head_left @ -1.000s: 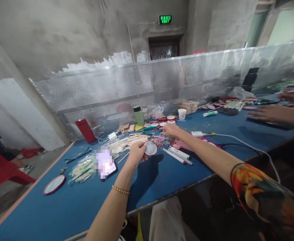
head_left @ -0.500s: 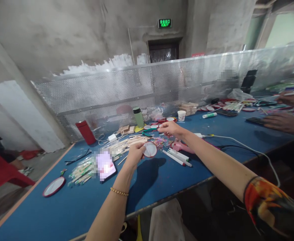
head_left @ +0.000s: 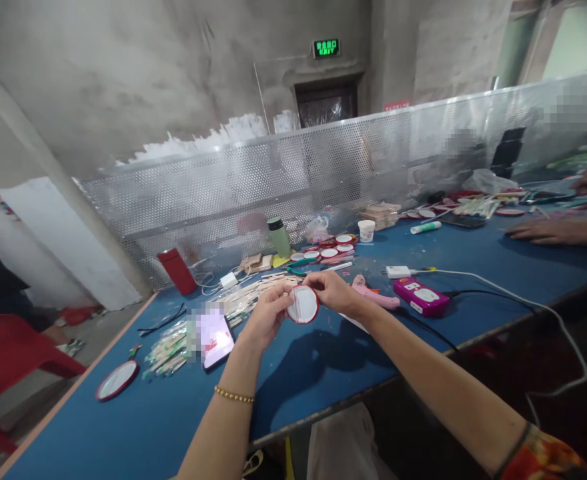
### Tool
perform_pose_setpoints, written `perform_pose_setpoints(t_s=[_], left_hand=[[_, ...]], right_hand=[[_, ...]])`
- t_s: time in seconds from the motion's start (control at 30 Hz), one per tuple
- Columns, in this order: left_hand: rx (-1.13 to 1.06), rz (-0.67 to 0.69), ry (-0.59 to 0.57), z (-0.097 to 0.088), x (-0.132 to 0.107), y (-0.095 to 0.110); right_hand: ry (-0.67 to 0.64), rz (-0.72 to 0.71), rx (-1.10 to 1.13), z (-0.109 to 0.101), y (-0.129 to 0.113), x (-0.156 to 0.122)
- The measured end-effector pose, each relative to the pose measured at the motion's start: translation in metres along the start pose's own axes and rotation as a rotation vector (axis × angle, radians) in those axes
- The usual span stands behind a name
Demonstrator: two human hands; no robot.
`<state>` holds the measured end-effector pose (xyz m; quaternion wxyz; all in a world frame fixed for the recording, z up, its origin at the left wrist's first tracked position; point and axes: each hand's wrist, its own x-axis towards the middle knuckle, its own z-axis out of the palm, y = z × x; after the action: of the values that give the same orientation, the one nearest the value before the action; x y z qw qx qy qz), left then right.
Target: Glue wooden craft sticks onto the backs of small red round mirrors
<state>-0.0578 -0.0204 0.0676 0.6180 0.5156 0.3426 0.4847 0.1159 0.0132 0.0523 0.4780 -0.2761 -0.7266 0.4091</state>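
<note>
A small round white disc with a red rim (head_left: 303, 305) is held up above the blue table (head_left: 323, 360). My left hand (head_left: 264, 315) pinches its left edge. My right hand (head_left: 334, 291) has its fingers closed at the disc's right edge. A pile of wooden sticks (head_left: 243, 297) lies just behind my left hand. A pink glue gun (head_left: 373, 295) lies beside my right wrist.
A phone (head_left: 213, 333) and a larger red-rimmed disc (head_left: 117, 380) lie at the left. Several small discs (head_left: 326, 250), a green bottle (head_left: 278, 235), a red box (head_left: 177, 271), a paper cup (head_left: 367, 229) and a magenta device (head_left: 421, 296) with cables stand further back. Another person's hands (head_left: 548, 230) rest at the right, near a perforated metal screen (head_left: 323, 173).
My right hand has come back from the heap of small coloured bits to the disc's right edge. My left hand has lifted the disc slightly.
</note>
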Motion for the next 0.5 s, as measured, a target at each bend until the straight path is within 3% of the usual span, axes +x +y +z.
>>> perform_pose_setpoints(t_s=[0.17,0.3,0.4,0.5], left_hand=[[0.006,-0.012,-0.034,0.002,0.0,-0.001],[0.028,-0.078,-0.156,0.004,-0.005,-0.001],[0.118,-0.111,-0.243,0.004,-0.008,-0.002],[0.157,-0.089,-0.281,0.003,-0.01,-0.001]], right_hand=[[0.031,-0.074,-0.096,-0.001,-0.002,-0.007],[0.14,-0.066,-0.137,-0.001,-0.004,-0.01],[0.213,0.09,0.13,-0.001,-0.003,-0.01],[0.085,0.244,0.538,-0.004,-0.006,-0.015]])
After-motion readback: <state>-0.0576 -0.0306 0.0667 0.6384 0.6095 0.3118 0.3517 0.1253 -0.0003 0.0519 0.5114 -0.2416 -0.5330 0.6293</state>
